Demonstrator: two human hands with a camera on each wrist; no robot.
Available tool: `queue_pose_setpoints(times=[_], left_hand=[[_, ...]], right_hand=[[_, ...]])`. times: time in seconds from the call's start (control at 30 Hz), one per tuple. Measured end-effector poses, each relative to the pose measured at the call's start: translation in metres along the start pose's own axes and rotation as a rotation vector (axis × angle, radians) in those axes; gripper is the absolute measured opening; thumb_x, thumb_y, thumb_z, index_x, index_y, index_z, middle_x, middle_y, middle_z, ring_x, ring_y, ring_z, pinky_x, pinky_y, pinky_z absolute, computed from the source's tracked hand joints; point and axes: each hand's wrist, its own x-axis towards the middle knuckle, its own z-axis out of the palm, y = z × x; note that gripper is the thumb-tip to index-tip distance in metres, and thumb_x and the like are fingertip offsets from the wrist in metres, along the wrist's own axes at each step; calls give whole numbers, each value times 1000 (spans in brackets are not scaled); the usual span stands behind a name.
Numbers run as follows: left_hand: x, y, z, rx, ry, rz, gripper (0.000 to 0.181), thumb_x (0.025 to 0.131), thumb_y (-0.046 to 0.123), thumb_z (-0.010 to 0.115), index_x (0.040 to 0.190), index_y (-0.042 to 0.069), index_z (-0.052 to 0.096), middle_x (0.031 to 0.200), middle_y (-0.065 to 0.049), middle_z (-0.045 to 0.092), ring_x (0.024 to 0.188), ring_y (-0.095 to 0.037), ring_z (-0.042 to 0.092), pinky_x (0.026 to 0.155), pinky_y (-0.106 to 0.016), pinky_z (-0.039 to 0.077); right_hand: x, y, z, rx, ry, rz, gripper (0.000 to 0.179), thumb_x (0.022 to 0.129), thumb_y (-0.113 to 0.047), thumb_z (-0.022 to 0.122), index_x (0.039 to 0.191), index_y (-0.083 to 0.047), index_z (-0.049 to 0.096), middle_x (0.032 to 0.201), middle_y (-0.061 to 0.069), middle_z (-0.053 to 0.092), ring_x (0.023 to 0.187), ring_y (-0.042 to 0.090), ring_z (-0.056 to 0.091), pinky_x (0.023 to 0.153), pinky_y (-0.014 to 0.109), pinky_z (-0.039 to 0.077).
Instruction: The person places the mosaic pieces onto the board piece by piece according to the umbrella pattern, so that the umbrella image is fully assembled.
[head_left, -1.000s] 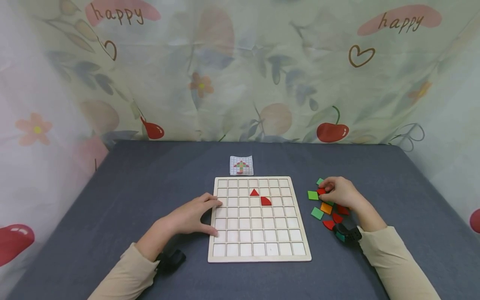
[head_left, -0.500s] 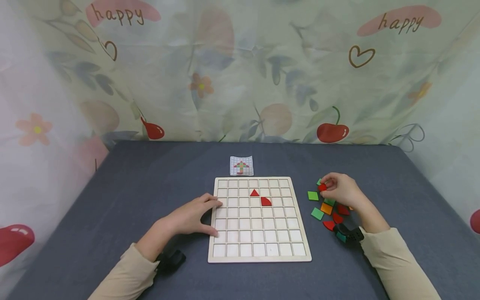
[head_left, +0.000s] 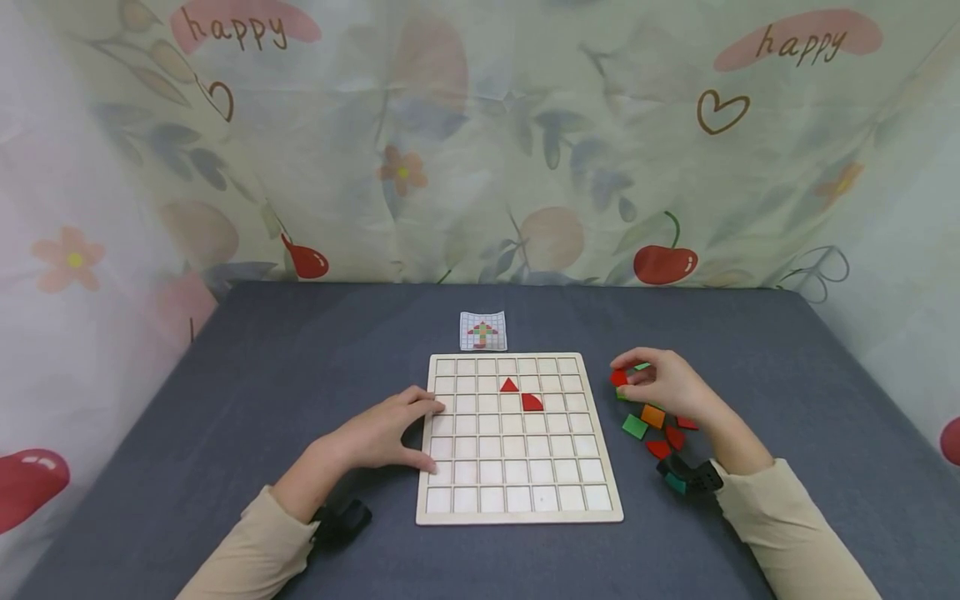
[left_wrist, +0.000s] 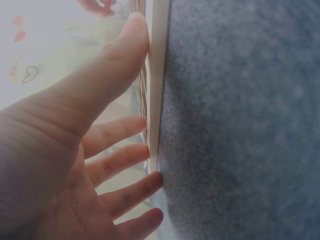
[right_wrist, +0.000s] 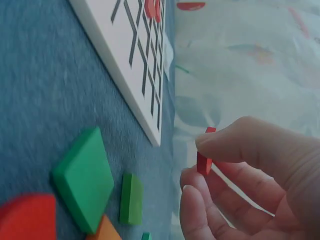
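- Red, slim-edged piece (head_left: 618,377), pinched between thumb and fingers of a person's right hand (head_left: 663,385), is held up just right of the board.
- Pale, smooth grid board (head_left: 517,473) lies flat on dark woven cloth (head_left: 525,562), a red triangle (head_left: 508,385) and red quarter-round (head_left: 532,402) in its cells.
- Left hand (head_left: 384,429), I see, rests spread and ungripping against the board's left edge.
- Flat green square (head_left: 634,427) and orange square (head_left: 652,416) lie by curved red pieces (head_left: 658,450).

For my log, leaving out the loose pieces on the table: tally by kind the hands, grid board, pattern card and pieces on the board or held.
Hands: 2, left hand and right hand
Grid board: 1
Pattern card: 1
Pieces on the board: 2, red triangle and red quarter-circle
Held: 1 red piece
Total: 7
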Motion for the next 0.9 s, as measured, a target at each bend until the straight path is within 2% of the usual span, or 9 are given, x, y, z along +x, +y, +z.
queue_pose_setpoints(times=[0.27,0.53,0.9], left_hand=[[0,0,0,0,-2,-1,78,73,44,76,136,10,47,135,-10,44,124,-26,45,102,-44,39],[0,0,-1,0,-5,-9,77,73,44,76,136,11,47,135,-9,44,125,-25,45,102,-44,39],[0,1,0,7,-1,0,78,73,45,76,135,10,47,135,-10,45,124,-26,45,102,-45,39]], right_hand=[[-1,-5,10,44,-44,-55,34,83,-10,67,115,-3,61,115,16,61,92,21,61,71,24,52],[4,-9,23,51,-114,-154,33,81,-4,67,113,1,62,109,17,62,85,17,59,69,22,52],[10,-17,40,76,-176,-172,32,78,-7,72,108,0,63,98,13,64,77,12,57,67,20,50]])
